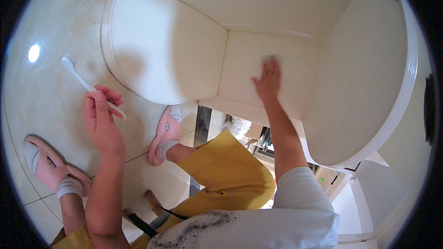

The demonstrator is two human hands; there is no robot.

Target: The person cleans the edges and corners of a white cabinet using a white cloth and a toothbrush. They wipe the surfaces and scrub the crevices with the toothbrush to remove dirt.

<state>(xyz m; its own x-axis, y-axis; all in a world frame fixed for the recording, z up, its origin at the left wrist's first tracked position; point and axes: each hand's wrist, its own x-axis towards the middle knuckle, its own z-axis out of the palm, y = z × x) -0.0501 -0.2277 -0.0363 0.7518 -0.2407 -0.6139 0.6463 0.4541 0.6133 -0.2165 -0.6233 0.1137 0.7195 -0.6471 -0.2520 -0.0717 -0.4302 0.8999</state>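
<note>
My left hand (104,121) grips a white toothbrush (80,79) by its handle, bristles turned up, above the tiled floor. Into a white shelf unit with rounded boards reaches my right hand (271,77), blurred, thumb and fingers apart, nothing visible in it. It is over the unit's flat inner panel (242,65); whether it touches cannot be told. On the left is one rounded board (155,48), with a shadow across it, and on the right another rounded board (356,76).
Pale floor tiles (52,97) lie at the left, crossed by a dark strip (202,126). My feet wear pink slippers (52,166) and striped socks. Wooden legs (152,199) of some furniture stand near my lap. Behind my right arm are a fluffy white item (238,126) and several unclear objects.
</note>
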